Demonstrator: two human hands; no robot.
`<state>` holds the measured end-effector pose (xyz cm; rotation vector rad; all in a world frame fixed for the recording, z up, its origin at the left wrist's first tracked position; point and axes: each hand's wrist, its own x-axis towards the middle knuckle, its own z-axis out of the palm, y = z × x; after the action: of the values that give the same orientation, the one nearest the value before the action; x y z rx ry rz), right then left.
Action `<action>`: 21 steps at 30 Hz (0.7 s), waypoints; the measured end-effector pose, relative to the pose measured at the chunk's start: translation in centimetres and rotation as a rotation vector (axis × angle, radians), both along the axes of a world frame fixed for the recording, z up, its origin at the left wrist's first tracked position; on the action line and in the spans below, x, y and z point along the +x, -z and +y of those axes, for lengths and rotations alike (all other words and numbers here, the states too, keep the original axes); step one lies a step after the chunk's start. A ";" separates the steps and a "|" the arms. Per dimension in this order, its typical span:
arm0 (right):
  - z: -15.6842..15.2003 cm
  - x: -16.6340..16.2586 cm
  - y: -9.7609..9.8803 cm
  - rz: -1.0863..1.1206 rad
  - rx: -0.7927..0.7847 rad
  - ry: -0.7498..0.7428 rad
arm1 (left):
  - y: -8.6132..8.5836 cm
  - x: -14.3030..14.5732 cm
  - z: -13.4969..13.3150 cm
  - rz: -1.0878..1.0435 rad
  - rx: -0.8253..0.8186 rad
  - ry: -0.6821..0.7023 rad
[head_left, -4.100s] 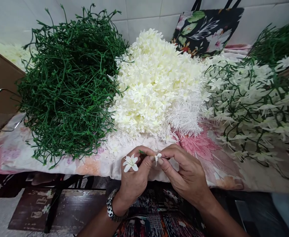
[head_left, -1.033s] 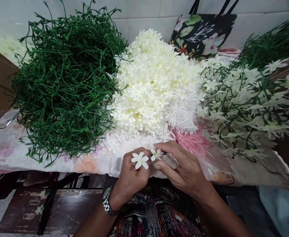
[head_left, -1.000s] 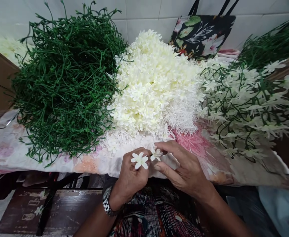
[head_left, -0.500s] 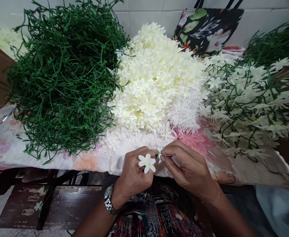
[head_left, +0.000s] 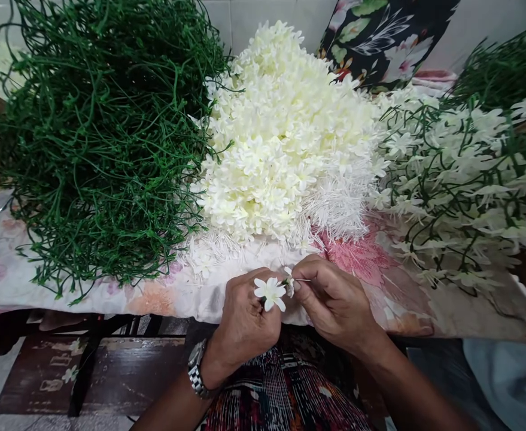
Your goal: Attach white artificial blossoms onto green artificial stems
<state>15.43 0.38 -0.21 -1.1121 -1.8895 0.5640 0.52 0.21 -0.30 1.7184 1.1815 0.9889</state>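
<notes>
My left hand (head_left: 245,320), with a metal watch on its wrist, is closed round a thin green stem with a white flower (head_left: 269,292) standing above its fingers. My right hand (head_left: 334,302) pinches a second small white flower piece (head_left: 289,281) with a fine white stalk, right against the left fingertips. Both hands hover at the near edge of a floral cloth (head_left: 370,263). Just beyond them lie loose white stamen pieces (head_left: 209,254) and a big heap of cream flower heads (head_left: 285,137).
A tall tangle of bare green stems (head_left: 96,143) fills the left. At the right lies a pile of assembled stems with white flowers (head_left: 464,179). A dark flowered bag (head_left: 383,36) leans on the tiled wall. A dark wooden board (head_left: 101,377) lies below.
The flower on the left hand's stem has shifted from the knuckles to near the fingertips. My right hand has kept its pinch on the small flower at the stem tip. The view has dipped lower.
</notes>
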 end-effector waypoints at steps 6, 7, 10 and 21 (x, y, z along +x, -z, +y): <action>0.0 0.0 0.3 0.014 0.007 -0.020 | -0.2 0.1 0.2 0.043 0.023 0.008; -0.1 0.0 0.3 0.011 0.013 -0.027 | -0.2 0.1 0.2 0.057 0.037 0.013; -0.1 0.1 0.4 -0.011 0.044 -0.049 | -0.3 0.1 0.3 0.100 0.096 0.036; -0.2 0.0 0.0 0.040 0.076 -0.025 | -0.7 -0.9 0.3 0.037 -0.071 0.100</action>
<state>15.43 0.21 -0.18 -1.0218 -1.8767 0.5204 -0.40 0.51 0.44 1.7281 1.1295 0.8485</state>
